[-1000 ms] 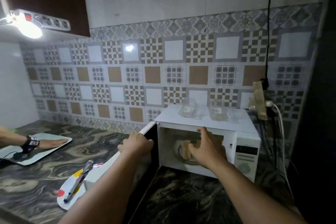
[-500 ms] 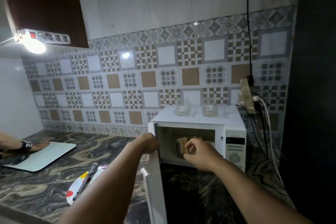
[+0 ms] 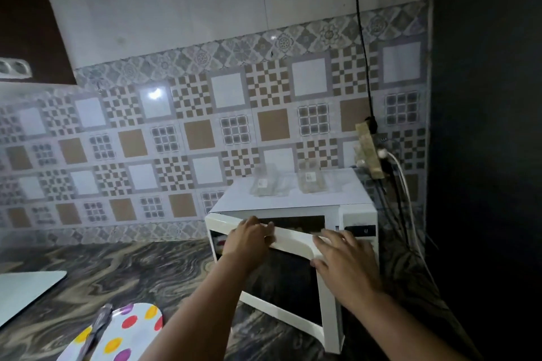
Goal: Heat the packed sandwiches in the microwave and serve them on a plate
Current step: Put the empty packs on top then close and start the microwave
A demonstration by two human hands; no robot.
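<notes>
A white microwave (image 3: 296, 195) stands on the dark marbled counter against the tiled wall. Its door (image 3: 286, 278) is swung almost shut, leaving a narrow gap at the top. My left hand (image 3: 249, 239) curls over the door's top edge. My right hand (image 3: 343, 258) lies flat on the door's right side, fingers spread, holding nothing. The sandwiches are hidden behind the door. Two clear plastic sandwich packs (image 3: 265, 184) (image 3: 311, 179) rest on top of the microwave. A white plate with coloured dots (image 3: 129, 331) sits at the bottom left.
A dark-handled utensil (image 3: 95, 328) lies across the plate. A pale cutting board (image 3: 26, 290) is at the far left. A power strip (image 3: 369, 152) with cables hangs on the wall right of the microwave, beside a dark wall.
My right hand has come out of the microwave cavity and now presses on the door. The door has swung from wide open to almost shut, with my left hand on it.
</notes>
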